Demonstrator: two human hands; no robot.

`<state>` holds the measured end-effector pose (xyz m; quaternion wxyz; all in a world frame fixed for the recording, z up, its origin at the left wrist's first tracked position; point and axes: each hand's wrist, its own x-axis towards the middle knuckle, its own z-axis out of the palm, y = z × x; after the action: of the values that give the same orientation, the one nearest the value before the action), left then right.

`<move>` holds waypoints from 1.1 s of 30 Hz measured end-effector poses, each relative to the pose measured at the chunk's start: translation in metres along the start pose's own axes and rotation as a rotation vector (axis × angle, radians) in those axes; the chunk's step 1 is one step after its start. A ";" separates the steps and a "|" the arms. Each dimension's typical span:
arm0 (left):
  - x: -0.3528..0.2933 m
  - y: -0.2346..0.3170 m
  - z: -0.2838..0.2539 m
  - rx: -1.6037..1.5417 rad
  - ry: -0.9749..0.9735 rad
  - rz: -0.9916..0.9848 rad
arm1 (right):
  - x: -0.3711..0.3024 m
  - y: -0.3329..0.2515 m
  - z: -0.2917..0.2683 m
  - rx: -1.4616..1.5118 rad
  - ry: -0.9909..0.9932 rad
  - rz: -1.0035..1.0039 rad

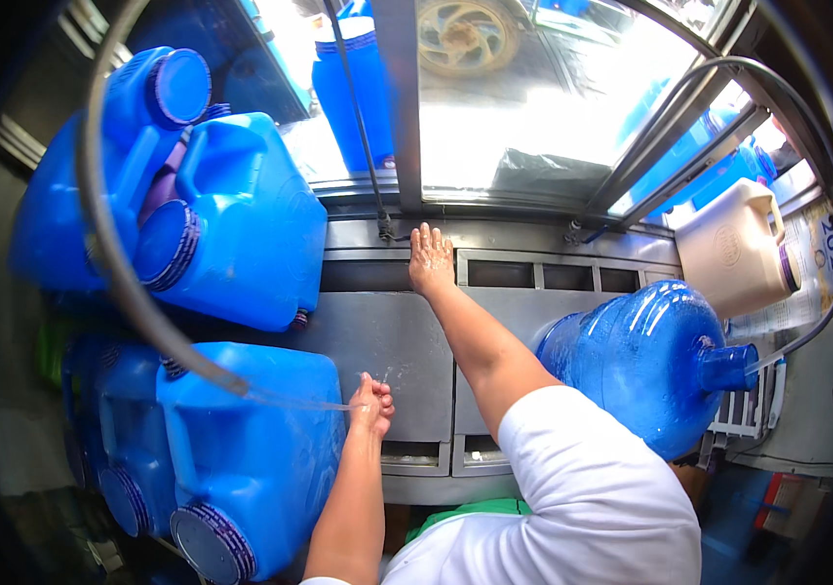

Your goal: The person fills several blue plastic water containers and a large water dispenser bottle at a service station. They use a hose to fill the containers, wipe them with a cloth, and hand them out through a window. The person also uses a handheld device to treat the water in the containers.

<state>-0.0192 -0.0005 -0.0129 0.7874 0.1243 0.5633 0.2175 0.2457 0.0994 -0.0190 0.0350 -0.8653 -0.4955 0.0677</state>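
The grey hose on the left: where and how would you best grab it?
Take the hose just behind its lower end, probably coming from the right, where the left hand is. It curves down with that end pointing right; its slim, round shape suits a wrapped grip, and holding short of the end should leave the stream clear.

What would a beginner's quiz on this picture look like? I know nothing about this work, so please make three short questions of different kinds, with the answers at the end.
1. Which hand does the clear stream from the grey hose reach?
2. True or false: the beige jug is on the person's right side.
3. How are the fingers of the right hand held?
a) clenched in a fist
b) stretched out
c) wrapped round a handle

Key:
1. The left hand.
2. True.
3. b
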 end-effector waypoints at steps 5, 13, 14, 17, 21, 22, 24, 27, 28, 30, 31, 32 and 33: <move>-0.012 -0.024 -0.018 0.346 0.092 0.050 | 0.010 0.015 0.014 0.152 -0.185 0.084; -0.031 -0.031 -0.064 0.855 0.096 0.249 | -0.129 0.021 0.006 0.737 -0.189 0.049; -0.039 -0.034 -0.065 0.861 0.087 0.236 | -0.169 0.031 0.023 0.744 -0.304 0.038; -0.041 -0.041 -0.098 1.119 0.042 0.379 | -0.310 0.053 0.045 0.722 -0.419 -0.083; -0.043 -0.051 -0.128 1.406 -0.015 0.562 | -0.454 0.127 0.032 0.610 -0.588 0.140; -0.050 -0.053 -0.127 1.379 -0.036 0.426 | -0.482 0.154 0.031 0.581 -0.635 0.184; -0.058 -0.065 -0.136 1.208 -0.153 0.250 | -0.521 0.209 0.013 0.623 -0.773 0.411; -0.066 -0.083 -0.168 1.268 -0.247 0.233 | -0.567 0.303 0.003 0.698 -0.529 0.723; -0.075 -0.085 -0.177 1.238 -0.283 0.240 | -0.573 0.329 -0.013 0.762 -0.459 0.793; -0.100 -0.092 -0.182 1.143 -0.391 0.261 | -0.613 0.414 -0.023 0.860 -0.273 0.666; -0.122 -0.092 -0.188 1.060 -0.393 0.298 | -0.611 0.416 -0.060 1.003 -0.135 0.701; -0.151 -0.088 -0.189 0.996 -0.251 0.139 | -0.614 0.405 -0.115 1.054 -0.173 0.827; -0.176 -0.089 -0.183 0.925 -0.129 -0.010 | -0.638 0.417 -0.136 1.180 -0.085 0.883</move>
<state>-0.2206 -0.1722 0.0333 0.6837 0.4729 0.5516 -0.0686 0.3027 -0.6607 0.1144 0.4451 -0.8180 0.0168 0.3641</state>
